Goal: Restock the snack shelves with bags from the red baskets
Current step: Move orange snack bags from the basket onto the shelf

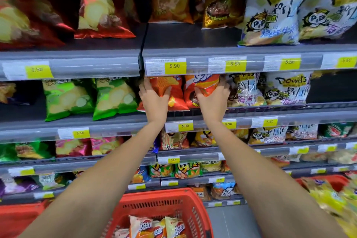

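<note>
Head view shows both arms stretched up to the second grey metal shelf (193,117), where two glossy orange-red chip bags stand side by side under the yellow price labels (174,66). The left hand (154,100) has its grip wrapped on the left orange-red bag (170,91), thumb across the front and fingers curled round its left edge. The right hand (213,100) holds the right orange-red bag (202,85) the same way, mirrored, with fingers tucked behind its right side. Held like that, I'd say the person is squaring the pair upright and pushing them back, so they face forward in the slot between the green crinkly bags (114,98) on the left and the white scribble-print bags (245,91) on the right.

Below, near the person, a red plastic mesh basket (154,205) sits on the floor with several pale orange-and-yellow snack bags (152,228) lying in it. A second red basket (328,181) at the far right holds yellow bags, blurred. A third red basket (17,216) edges in at the left; I can't see what's in it.

With stock waiting in the baskets, the restocking looks mid-way. The bags are puffy and slick, so a squeeze too hard could crush the chips.
</note>
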`<state>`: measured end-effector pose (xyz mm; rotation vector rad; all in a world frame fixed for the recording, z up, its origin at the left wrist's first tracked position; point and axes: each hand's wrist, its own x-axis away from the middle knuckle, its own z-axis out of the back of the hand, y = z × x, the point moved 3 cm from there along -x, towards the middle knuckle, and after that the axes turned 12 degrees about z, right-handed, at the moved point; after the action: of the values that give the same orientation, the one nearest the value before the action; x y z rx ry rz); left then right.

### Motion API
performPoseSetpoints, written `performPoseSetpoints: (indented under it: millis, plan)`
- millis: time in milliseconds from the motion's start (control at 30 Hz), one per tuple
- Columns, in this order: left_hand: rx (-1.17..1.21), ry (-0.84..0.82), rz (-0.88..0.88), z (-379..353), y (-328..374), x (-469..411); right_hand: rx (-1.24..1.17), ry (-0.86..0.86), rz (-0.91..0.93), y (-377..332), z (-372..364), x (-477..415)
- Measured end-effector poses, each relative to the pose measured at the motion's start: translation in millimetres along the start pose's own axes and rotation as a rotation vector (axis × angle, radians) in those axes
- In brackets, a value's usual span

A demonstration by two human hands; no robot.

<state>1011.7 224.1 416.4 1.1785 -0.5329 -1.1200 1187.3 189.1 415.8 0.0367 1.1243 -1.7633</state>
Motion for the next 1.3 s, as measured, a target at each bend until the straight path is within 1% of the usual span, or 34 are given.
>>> performPoseSetpoints:
  millis: [100,200,300,367,467,567,667,767,933,1133,1200,1300]
  plan:
    - [0.001,-0.03,0.056,-8.7,2.5,-5.0,0.026,-0.038,0.02,1.4,-9.6,-5.5]
    - [0.015,-0.045,0.003,-13.2,1.5,-9.1,0.0,-0.113,0.036,-2.9,-19.4,-7.9]
    - [0.01,-0.162,0.012,-18.6,-8.6,-5.5,-0.064,-0.183,0.049,-5.8,-22.6,-7.3]
    - [-0.005,-0.227,-0.018,-19.3,-14.9,-2.6,-0.115,-0.205,0.047,-1.0,-22.4,-5.4]
    - [-0.044,-0.267,-0.046,-12.9,-14.7,-2.6,-0.171,-0.235,0.037,2.9,-16.1,-0.2]
    - [-0.104,-0.29,-0.057,-3.6,-11.4,2.1,-0.184,-0.228,0.051,2.8,-9.3,7.4]
    - [-0.07,-0.262,-0.043,4.7,-14.0,12.0,-0.16,-0.24,0.037,1.4,-2.7,20.9]
    - [-0.076,-0.267,-0.017,12.0,-21.1,27.9,-0.138,-0.233,0.051,-1.6,7.0,39.8]
    - [-0.069,-0.271,-0.008,29.3,-36.8,64.1,-0.151,-0.262,0.014,-2.7,16.0,79.3]
    - [-0.09,-0.352,0.122,54.9,-77.3,110.7,-0.192,-0.356,0.02,3.1,20.5,135.1]
    - [-0.098,-0.399,0.212,65.8,-102.3,127.0,-0.214,-0.417,0.003,11.1,18.3,159.9]
    - [-0.153,-0.476,0.383,88.4,-150.2,157.5,-0.221,-0.574,-0.07,32.4,9.7,206.0]
